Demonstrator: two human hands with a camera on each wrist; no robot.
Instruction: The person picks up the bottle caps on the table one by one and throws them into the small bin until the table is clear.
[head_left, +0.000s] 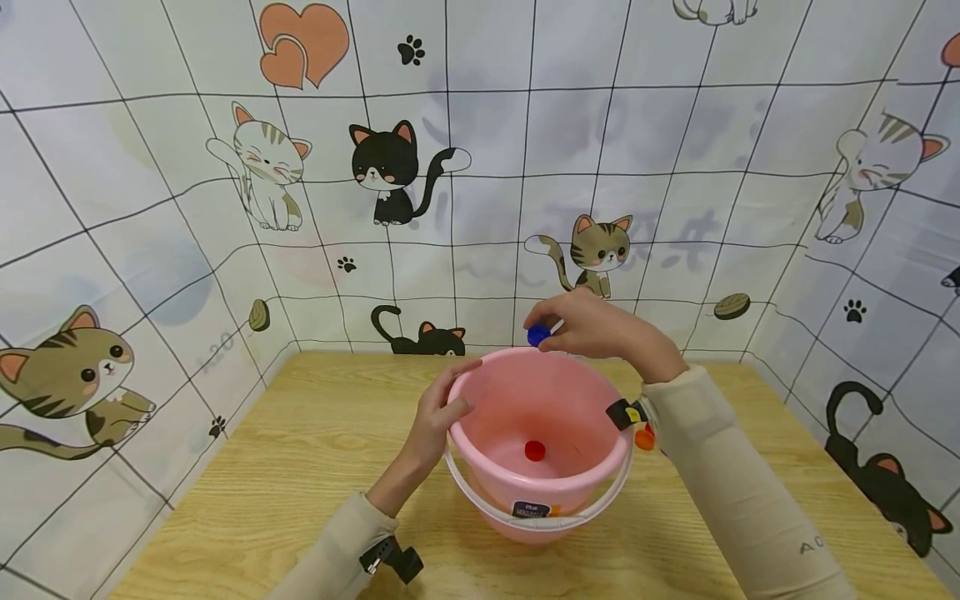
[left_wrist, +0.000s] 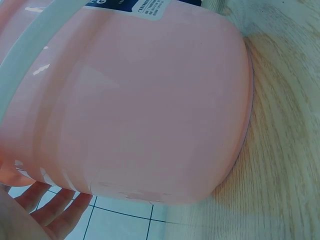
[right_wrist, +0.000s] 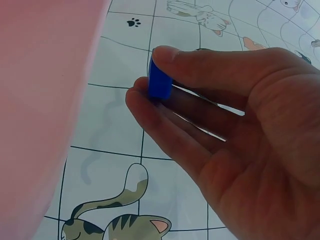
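Wall, white with black grid lines and printed cats point(head_left: 487, 208), enclosing the far, left and right sides. Bench point(head_left: 322, 450), wood-grained. Bucket point(head_left: 540, 383), pink, standing mid-bench, its white handle point(head_left: 551, 523) lowered to the near side. Hands, two: left hand point(head_left: 435, 412) grasping the bucket's left rim, thumb inside and fingers against the outer wall; right hand point(head_left: 592, 325) pinching a blue cap between thumb and fingers. Label point(head_left: 531, 510), dark, on the bucket's near face. Caps and like pieces: one red cap point(head_left: 535, 451) lying on the bucket floor; one orange piece point(head_left: 644, 438) right of the bucket, partly hidden by the right sleeve point(head_left: 720, 450); the blue cap point(head_left: 538, 335) held aloft beside the far rim. Step in hand, as judged: bringing the blue cap to the bucket; next move probably calls for centring it over the opening and loosening the pinch, left grasp steady.
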